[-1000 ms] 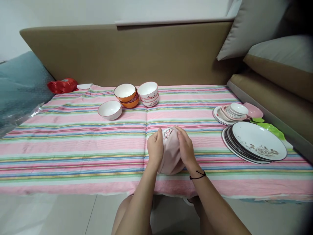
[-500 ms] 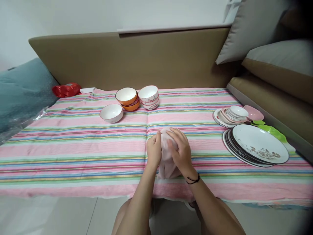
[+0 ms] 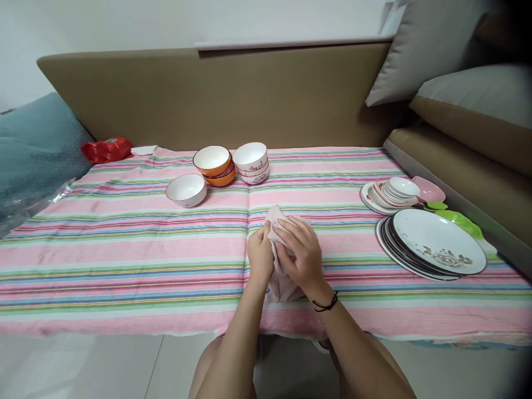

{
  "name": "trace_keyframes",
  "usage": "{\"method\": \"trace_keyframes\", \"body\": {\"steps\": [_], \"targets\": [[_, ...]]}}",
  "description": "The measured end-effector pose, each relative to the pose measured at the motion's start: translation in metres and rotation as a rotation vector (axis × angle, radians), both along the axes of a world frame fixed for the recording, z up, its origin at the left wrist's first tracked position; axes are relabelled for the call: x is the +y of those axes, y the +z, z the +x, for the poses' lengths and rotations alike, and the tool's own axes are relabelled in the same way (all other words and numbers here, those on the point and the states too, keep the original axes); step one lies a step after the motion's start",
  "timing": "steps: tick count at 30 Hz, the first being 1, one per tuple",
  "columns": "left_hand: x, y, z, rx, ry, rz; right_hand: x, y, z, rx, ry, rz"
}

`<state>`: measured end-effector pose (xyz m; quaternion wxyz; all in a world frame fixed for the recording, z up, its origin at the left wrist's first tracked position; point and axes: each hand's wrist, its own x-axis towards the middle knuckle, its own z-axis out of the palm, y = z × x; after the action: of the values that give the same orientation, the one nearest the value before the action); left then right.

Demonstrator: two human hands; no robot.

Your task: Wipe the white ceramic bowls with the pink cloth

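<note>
Both hands meet over a pale pink cloth [image 3: 281, 284] near the front middle of the striped cover. My left hand [image 3: 260, 256] grips the cloth-wrapped thing from the left, fingers curled. My right hand [image 3: 300, 252], with a black band at the wrist, presses on top of the cloth with bent fingers. The cloth hides what it wraps; earlier a small bowl with a red flower pattern showed there. A fold of cloth [image 3: 275, 213] sticks up beyond the fingertips.
A white bowl [image 3: 186, 189], stacked orange bowls [image 3: 213, 164] and stacked flowered bowls [image 3: 251, 161] stand behind. On the right lie stacked large plates [image 3: 432, 245] and small saucers [image 3: 394, 192], a pink dish [image 3: 429, 189] and green dishes [image 3: 460, 220]. Sofa back and cushions surround the striped cover [image 3: 124, 249].
The flowered rim seen a second ago is now covered by the cloth. My right hand has slid from the right side onto the top and toward the left hand.
</note>
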<state>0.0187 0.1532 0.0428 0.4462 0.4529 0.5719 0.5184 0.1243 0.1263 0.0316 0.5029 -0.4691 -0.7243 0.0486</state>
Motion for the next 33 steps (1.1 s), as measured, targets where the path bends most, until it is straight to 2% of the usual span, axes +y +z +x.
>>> {"method": "trace_keyframes", "body": {"steps": [9, 16, 18, 21, 23, 25, 27, 31, 33], "targets": [[0.001, -0.003, 0.000, -0.027, -0.032, -0.016, 0.002, 0.002, 0.002, 0.003, -0.017, 0.031], [-0.002, 0.001, 0.000, 0.000, -0.034, -0.013, 0.001, 0.005, 0.001, 0.045, 0.001, -0.023], [-0.003, 0.003, 0.001, 0.027, -0.033, -0.011, 0.003, 0.002, 0.002, 0.146, -0.041, -0.077], [-0.006, 0.006, 0.004, 0.084, -0.026, 0.002, 0.011, -0.011, 0.007, 0.508, -0.183, -0.288], [-0.008, 0.006, 0.007, 0.122, -0.025, 0.019, 0.017, -0.020, 0.013, 0.728, -0.175, -0.458], [-0.009, 0.006, 0.008, 0.152, -0.020, 0.038, 0.018, -0.023, 0.018, 0.791, -0.137, -0.529], [-0.009, 0.005, 0.008, 0.165, -0.011, 0.045, 0.015, -0.019, 0.020, 0.696, -0.109, -0.456], [-0.007, 0.004, 0.004, 0.116, -0.043, 0.045, 0.001, 0.000, 0.016, 0.168, 0.058, -0.147], [-0.006, 0.004, 0.002, 0.059, -0.085, 0.039, -0.003, 0.006, 0.012, -0.005, 0.110, -0.070]]}}
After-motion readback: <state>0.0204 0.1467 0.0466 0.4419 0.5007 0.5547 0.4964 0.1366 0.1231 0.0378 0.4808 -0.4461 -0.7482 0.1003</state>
